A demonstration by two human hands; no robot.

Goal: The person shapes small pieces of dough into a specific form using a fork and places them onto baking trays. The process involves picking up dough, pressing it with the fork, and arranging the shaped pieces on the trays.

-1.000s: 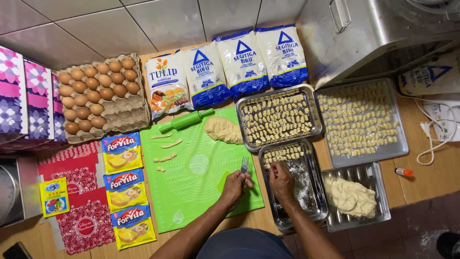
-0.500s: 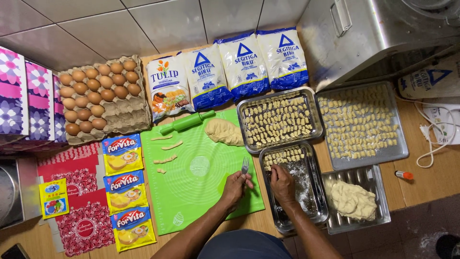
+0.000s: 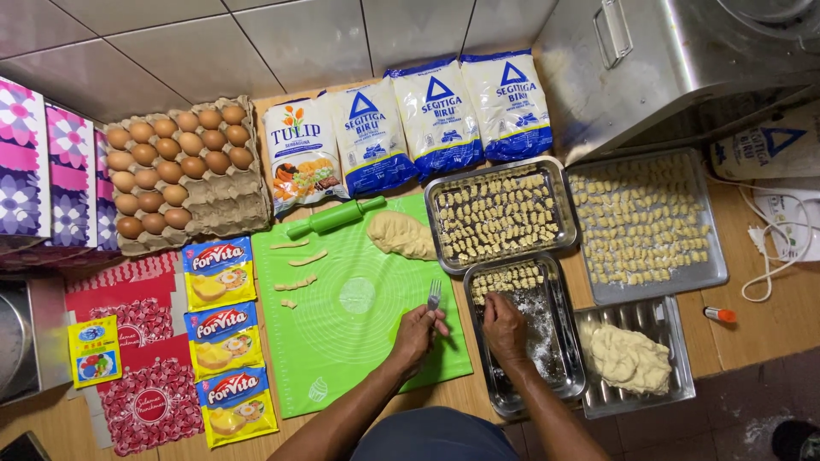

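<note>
On the green silicone mat's (image 3: 342, 341) right edge, the left hand (image 3: 416, 333) pinches a small metal fork (image 3: 434, 294); the right hand (image 3: 504, 329), fingers curled, covers part of the floured steel tray (image 3: 547, 358).

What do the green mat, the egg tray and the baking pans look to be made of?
The green mat looks like flexible silicone: matte, thin, with printed circles. The egg tray looks like moulded paper pulp, grey and rough. The baking pans seem metal, probably steel or aluminium, shiny with rolled rims. The left hand holds a glinting, probably metal fork.
</note>
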